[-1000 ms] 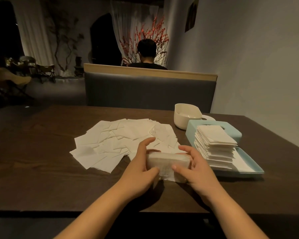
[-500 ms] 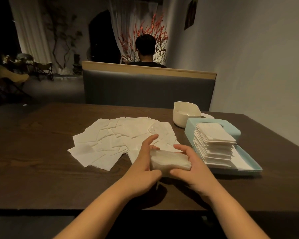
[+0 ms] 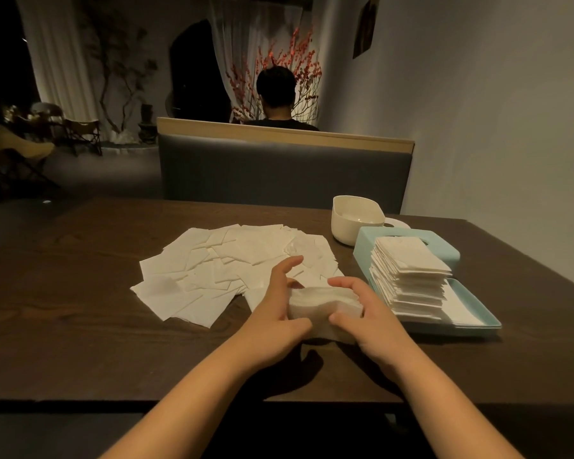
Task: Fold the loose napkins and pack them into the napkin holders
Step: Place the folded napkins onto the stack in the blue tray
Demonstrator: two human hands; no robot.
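White napkin bundle (image 3: 322, 301) beside scattered napkins (image 3: 226, 263)

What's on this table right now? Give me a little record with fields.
left hand: grips the napkin bundle
right hand: grips the same bundle
loose napkins: spread flat on the table
blue holder: carries a tall napkin stack
white holder: behind the blue one, contents unclear

Two napkin holders, one blue (image 3: 478, 321) and one white (image 3: 355, 223), two hands, one seated person (image 3: 275, 97).
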